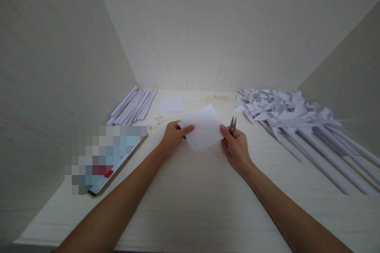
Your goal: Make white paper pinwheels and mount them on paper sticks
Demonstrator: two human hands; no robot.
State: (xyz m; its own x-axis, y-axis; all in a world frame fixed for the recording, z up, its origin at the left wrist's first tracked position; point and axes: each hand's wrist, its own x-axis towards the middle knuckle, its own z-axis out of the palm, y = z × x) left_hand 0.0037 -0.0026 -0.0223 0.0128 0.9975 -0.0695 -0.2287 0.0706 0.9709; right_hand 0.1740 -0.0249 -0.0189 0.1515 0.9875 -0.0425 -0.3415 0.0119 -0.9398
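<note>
A square of white paper [203, 128] is held up over the table, turned so that one corner points away from me. My left hand [175, 136] pinches its left corner, thumb on top. At the opposite corner my right hand [236, 146] grips the sheet between thumb and fingers. Small scissors [233, 124] are also tucked in my right hand, their pointed blades sticking up past the fingers. How the fingers hold the scissors' handle is mostly hidden.
Rolled paper tubes [133, 106] lie at the back left beside a stack of square paper [171, 104]. Small pale bits [158, 118] are scattered nearby. A phone [118, 162] leans at left. Paper pinwheels [279, 110] on paper sticks pile up at right. Walls enclose the table [190, 213].
</note>
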